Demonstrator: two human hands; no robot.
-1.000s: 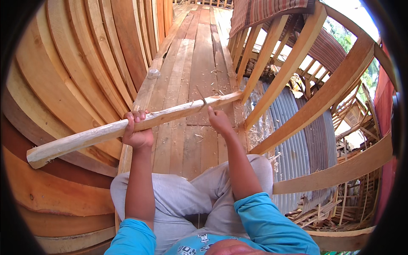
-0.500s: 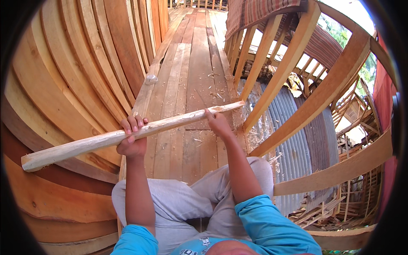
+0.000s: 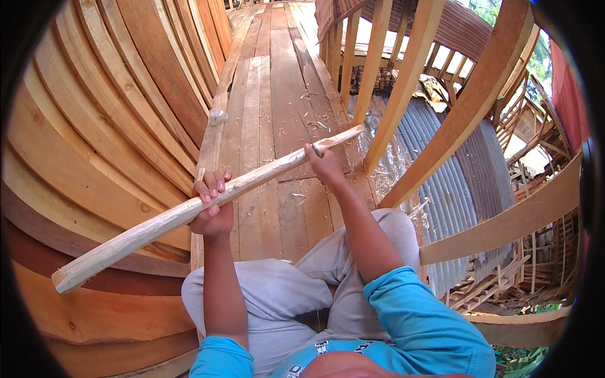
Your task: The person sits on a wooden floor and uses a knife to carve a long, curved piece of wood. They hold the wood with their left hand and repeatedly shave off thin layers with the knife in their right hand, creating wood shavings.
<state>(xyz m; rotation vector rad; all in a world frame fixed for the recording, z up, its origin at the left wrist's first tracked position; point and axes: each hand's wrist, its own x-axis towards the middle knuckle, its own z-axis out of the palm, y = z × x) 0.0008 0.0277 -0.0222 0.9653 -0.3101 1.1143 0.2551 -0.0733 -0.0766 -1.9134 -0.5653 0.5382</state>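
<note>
- A seated person grips a long, pale wooden pole [image 3: 208,205] that slants across the view from 8 o'clock up toward 1 o'clock.
- The left hand [image 3: 212,205] is wrapped under the pole near its middle, fingers [image 3: 211,188] curled over the top, clamped firmly on the wood.
- The right hand [image 3: 324,165] sits farther up, toward the tapered end (at roughly 12 o'clock from the lap), closed on the pole; a thin dark tool seems pinched there, too small to identify.
- Beneath lies a plank deck [image 3: 283,94] strewn with wood shavings [image 3: 312,123].
- Curved hull planks [image 3: 94,126] rise at 9 o'clock; timber ribs [image 3: 479,101] stand at 2 o'clock.
</note>
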